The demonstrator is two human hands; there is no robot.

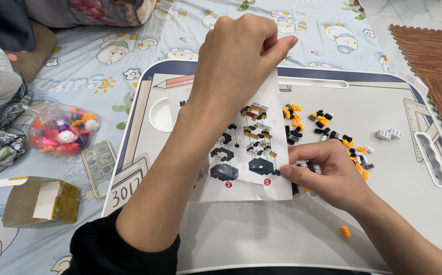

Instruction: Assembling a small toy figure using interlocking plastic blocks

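My left hand point(238, 56) is raised over the lap tray point(292, 229) and pinches the top edge of a white instruction sheet point(251, 153) printed with brick-building diagrams. Lower right, my right hand point(328, 175) rests on the tray with its fingers closed on the sheet's right edge and over a small black-and-white brick piece point(302, 164), which is mostly hidden. Loose tiny bricks point(328, 127) in orange, black, white and grey lie scattered just beyond my right hand. Two white bricks point(389, 134) sit apart to the right.
A single orange brick point(345, 231) lies near the tray's front. Left of the tray, on a cartoon-print mat point(129, 46), are a clear bag of colourful pieces point(60, 130), a small tin point(98, 165) and an opened cardboard box point(40, 201). Brown foam tiles point(434, 61) lie at right.
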